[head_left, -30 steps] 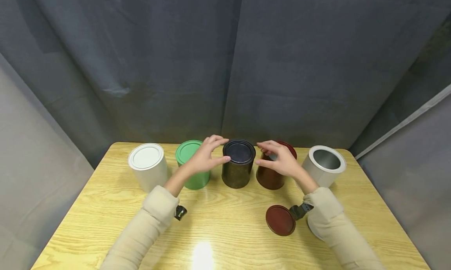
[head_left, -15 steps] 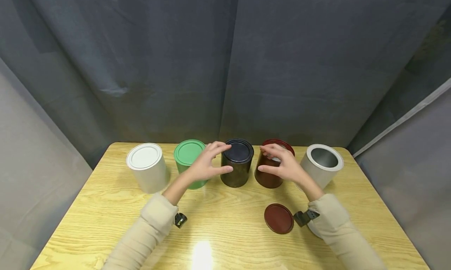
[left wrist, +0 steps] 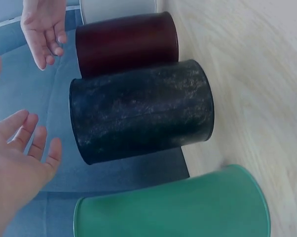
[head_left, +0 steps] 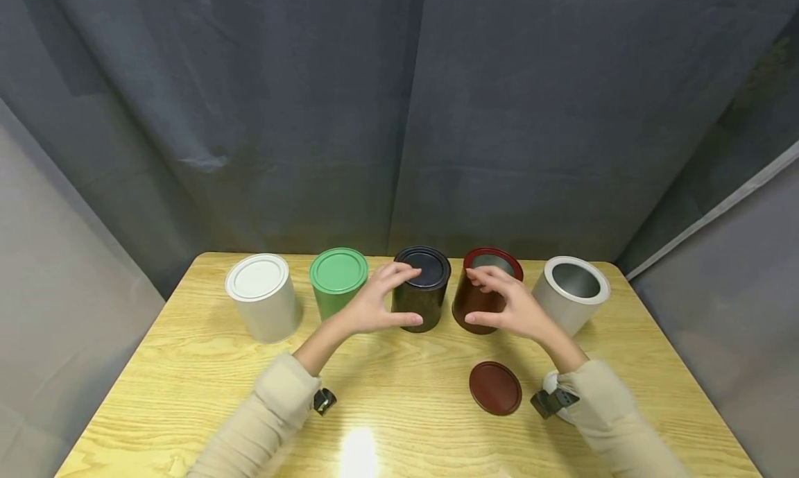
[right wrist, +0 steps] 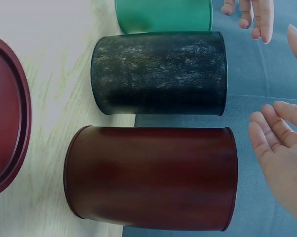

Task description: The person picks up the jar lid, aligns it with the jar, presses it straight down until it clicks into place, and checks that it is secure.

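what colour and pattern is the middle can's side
The middle can is near-black with pale mottling; the right wrist view shows it best.

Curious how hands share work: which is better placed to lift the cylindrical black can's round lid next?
Likely the left hand: in the head view it overlaps that lid. The right hand overlaps the dark red, cylindrical can.

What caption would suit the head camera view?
Left hand hovers by a black can, right hand by an open red can.

Head view faces down; nearer wrist views, seemingly sideways, share cans (left wrist: 143,111).
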`<state>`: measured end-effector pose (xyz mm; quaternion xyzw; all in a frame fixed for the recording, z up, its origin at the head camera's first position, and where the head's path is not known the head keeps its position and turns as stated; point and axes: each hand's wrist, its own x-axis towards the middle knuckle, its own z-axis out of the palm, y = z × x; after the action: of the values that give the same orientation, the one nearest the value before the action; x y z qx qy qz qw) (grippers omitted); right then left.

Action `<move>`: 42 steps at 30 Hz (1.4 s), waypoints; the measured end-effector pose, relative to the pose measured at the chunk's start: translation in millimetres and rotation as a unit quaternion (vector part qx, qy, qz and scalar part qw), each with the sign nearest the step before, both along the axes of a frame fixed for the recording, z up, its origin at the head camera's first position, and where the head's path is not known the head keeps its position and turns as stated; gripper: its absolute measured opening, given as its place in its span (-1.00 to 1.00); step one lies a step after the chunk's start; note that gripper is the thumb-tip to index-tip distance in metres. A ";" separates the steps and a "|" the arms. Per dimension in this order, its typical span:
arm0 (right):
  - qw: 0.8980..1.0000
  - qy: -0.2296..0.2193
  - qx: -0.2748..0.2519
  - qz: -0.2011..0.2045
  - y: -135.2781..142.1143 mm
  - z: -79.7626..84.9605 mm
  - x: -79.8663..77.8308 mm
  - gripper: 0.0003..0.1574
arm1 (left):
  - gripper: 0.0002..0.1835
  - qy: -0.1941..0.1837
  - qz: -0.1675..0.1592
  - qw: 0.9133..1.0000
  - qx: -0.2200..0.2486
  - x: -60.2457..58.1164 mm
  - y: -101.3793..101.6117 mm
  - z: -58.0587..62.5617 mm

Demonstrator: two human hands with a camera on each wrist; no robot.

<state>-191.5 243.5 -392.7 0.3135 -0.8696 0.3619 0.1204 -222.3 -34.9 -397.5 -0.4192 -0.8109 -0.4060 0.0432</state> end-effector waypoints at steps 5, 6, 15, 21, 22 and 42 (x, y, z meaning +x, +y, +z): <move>1.000 0.007 -0.008 0.003 5.2 -5.6 5.6 -0.14 | -0.24 -0.003 -0.012 1.000 -0.008 5.0 5.3 -4.8; 1.000 0.007 -0.010 0.005 6.0 -6.9 6.7 -0.14 | -0.25 -0.004 -0.015 1.000 -0.009 6.0 6.4 -6.0; 0.999 0.026 -0.019 0.014 -6.9 12.0 36.9 -0.20 | -0.28 0.010 -0.027 1.000 -0.003 10.1 14.0 -18.2; 0.999 0.033 -0.035 0.013 1.8 -2.0 42.2 -0.19 | -0.28 0.001 -0.030 1.000 -0.001 13.6 19.2 -20.6; 0.999 0.031 -0.038 0.013 3.4 -4.2 43.1 -0.19 | -0.28 0.000 -0.030 1.000 -0.001 14.0 20.0 -21.3; 0.998 -0.046 -0.026 -0.047 49.5 -84.2 49.5 -0.18 | -0.27 -0.045 -0.048 0.997 -0.036 24.5 42.2 -49.8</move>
<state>-142.0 292.9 -476.9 0.2525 -0.8782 0.3924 0.1052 -197.8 7.3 -447.3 -0.4400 -0.8054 -0.3962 -0.0277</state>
